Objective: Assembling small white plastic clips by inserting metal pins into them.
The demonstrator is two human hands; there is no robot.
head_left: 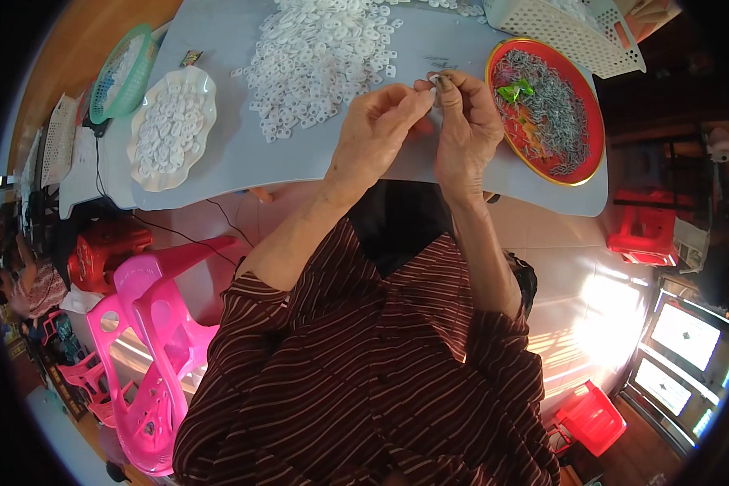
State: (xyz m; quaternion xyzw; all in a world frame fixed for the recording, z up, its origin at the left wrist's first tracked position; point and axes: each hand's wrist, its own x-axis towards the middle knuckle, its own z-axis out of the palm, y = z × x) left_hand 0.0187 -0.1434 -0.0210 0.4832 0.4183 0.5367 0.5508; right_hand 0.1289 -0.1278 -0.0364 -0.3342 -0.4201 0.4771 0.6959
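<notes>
Above the near edge of the table, my left hand (378, 128) and my right hand (468, 130) meet fingertip to fingertip. Both are closed in a pinch around a small white plastic piece (434, 83), mostly hidden by the fingers. A large loose heap of similar white plastic pieces with holes (316, 61) spreads to the left of and beyond my hands. Just right of my right hand is a red oval tray (594, 134) with a gold rim. It holds many thin grey metal pins or nails (555, 101) and a crumpled bright green scrap (514, 90).
On the table's left stand a scalloped white dish (170, 180) of white pieces and a green basket (138, 89). A white perforated basket (571, 36) sits at the far right. Below are a pink plastic chair (150, 356), red stools (591, 417) and a black cable (166, 229).
</notes>
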